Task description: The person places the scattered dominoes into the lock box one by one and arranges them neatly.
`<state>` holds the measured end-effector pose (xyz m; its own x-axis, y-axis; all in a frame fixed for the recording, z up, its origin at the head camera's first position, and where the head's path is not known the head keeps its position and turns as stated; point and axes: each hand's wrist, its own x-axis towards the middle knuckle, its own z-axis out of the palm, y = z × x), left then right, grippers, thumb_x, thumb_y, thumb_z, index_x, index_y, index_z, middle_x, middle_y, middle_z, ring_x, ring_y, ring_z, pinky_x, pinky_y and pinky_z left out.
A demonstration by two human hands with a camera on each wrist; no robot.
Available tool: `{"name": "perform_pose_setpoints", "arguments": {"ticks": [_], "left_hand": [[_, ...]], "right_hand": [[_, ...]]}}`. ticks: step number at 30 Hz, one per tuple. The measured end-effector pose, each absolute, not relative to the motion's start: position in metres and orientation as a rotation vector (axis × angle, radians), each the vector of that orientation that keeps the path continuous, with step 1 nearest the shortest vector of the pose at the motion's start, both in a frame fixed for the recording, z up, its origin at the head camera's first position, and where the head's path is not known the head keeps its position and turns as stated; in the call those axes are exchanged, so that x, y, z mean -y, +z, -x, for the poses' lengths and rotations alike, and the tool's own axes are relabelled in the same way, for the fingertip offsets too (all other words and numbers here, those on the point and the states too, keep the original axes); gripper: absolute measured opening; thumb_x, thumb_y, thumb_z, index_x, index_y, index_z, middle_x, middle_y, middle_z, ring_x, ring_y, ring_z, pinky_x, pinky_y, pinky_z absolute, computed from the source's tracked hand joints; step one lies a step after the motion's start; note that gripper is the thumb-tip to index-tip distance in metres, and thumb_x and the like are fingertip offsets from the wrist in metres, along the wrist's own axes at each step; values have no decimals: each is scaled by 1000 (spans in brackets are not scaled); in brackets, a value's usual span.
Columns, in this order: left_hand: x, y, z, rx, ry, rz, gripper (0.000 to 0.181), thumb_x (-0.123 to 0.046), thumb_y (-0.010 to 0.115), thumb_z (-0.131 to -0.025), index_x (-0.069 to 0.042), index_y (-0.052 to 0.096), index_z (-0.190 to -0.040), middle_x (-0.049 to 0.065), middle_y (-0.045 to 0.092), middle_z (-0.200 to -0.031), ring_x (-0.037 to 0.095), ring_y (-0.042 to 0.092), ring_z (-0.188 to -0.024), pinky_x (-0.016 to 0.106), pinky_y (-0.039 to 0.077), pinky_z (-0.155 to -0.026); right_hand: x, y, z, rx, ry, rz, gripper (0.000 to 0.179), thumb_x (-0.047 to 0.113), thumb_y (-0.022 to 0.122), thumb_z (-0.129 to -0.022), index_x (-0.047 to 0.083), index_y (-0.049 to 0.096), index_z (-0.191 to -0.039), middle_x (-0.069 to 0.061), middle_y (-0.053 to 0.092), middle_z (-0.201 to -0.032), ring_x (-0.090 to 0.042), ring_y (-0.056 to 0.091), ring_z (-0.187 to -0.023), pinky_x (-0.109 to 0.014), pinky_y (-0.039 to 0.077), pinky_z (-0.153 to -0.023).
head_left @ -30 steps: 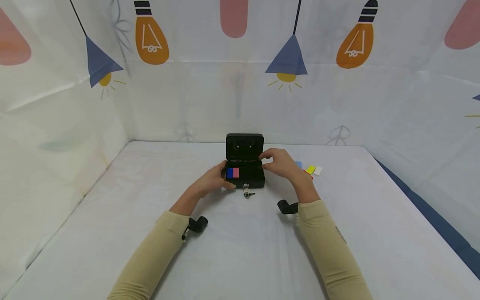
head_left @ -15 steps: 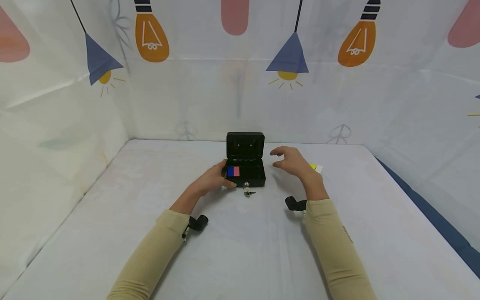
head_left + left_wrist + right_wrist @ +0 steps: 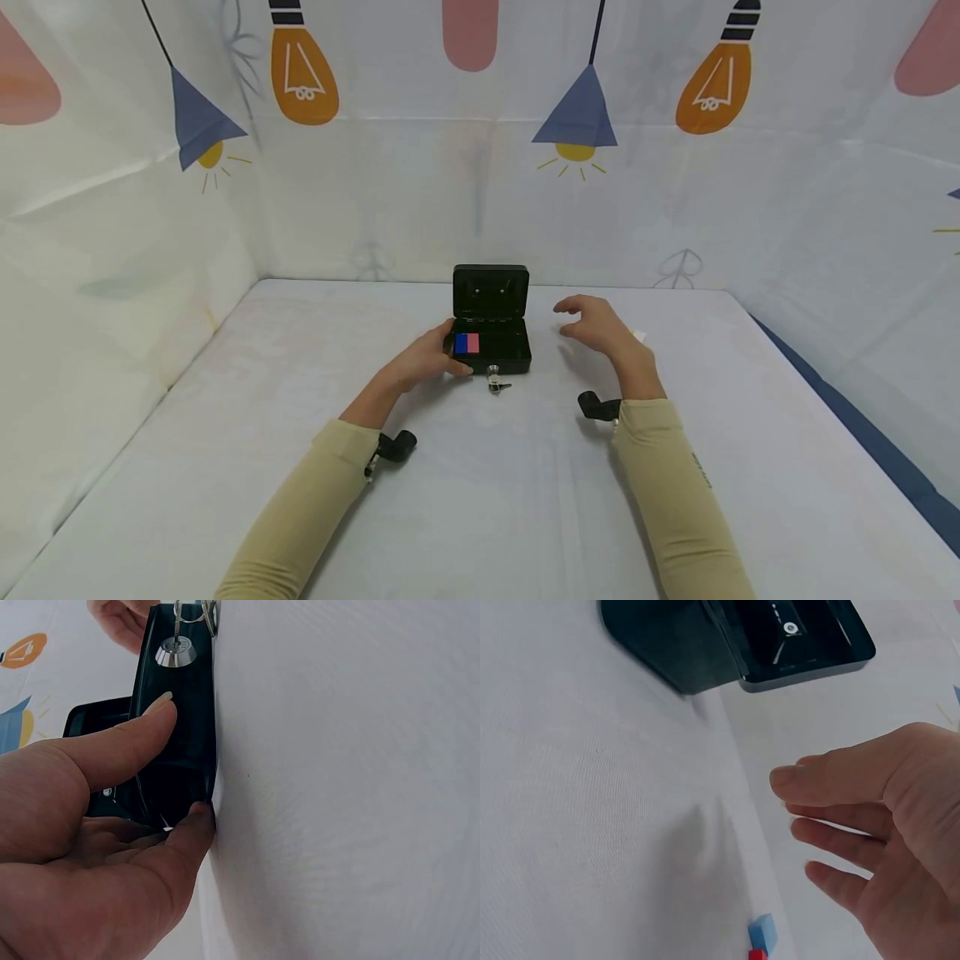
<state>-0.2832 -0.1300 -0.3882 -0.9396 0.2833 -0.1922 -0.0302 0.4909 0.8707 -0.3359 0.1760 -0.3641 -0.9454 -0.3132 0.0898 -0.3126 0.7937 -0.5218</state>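
Observation:
A black cash box [image 3: 510, 365] stands on the white table with its lid [image 3: 490, 275] raised at the back. In its left part lie a blue piece [image 3: 461, 343] and a pink piece [image 3: 473, 343] side by side. A key [image 3: 498, 386] hangs from the front lock [image 3: 176, 654]. My left hand [image 3: 423, 360] holds the box's left front corner, thumb on the front wall and fingers at the side. Right of the box, my right hand [image 3: 602, 327] hovers over the table, holding nothing, its fingers loosely bent and apart from the thumb.
A blue block [image 3: 763, 934] and a red block [image 3: 757, 955] lie on the table, in the right wrist view. A white piece [image 3: 639, 336] shows behind my right hand. A patterned white cloth wall [image 3: 375, 200] rises along the table's back edge.
My right hand has moved away from the box's right side, to the right, and now covers most of the coloured pieces there. My left hand and the box have stayed in place.

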Motion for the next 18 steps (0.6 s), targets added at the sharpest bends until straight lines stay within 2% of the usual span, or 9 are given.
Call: {"name": "perform_pose_setpoints", "arguments": {"ticks": [13, 16, 18], "left_hand": [[130, -389, 284, -2427, 1426, -227, 107, -12, 78, -84, -10, 4, -161, 11, 19, -167, 28, 17, -154, 48, 22, -123], [130, -389, 285, -2429, 1431, -246, 106, -11, 79, -83, -10, 6, -161, 11, 22, -166, 27, 20, -153, 48, 22, -123], [130, -389, 285, -2429, 1432, -249, 106, -11, 79, -83, -11, 6, -161, 10, 24, -165, 27, 21, -153, 48, 22, -123]], "right_hand": [[-196, -372, 337, -2965, -870, 395, 48, 3, 54, -85, 4, 61, -132, -21, 54, -142, -40, 45, -135, -56, 37, -111], [-200, -374, 337, -2977, -856, 352, 51, 1, 51, -83, 5, 62, -132, -24, 53, -143, -37, 50, -125, -50, 46, -98], [-202, -375, 338, -2967, -856, 314, 52, 1, 49, -82, 6, 62, -132, -25, 51, -144, -34, 59, -102, -43, 52, -78]]}}
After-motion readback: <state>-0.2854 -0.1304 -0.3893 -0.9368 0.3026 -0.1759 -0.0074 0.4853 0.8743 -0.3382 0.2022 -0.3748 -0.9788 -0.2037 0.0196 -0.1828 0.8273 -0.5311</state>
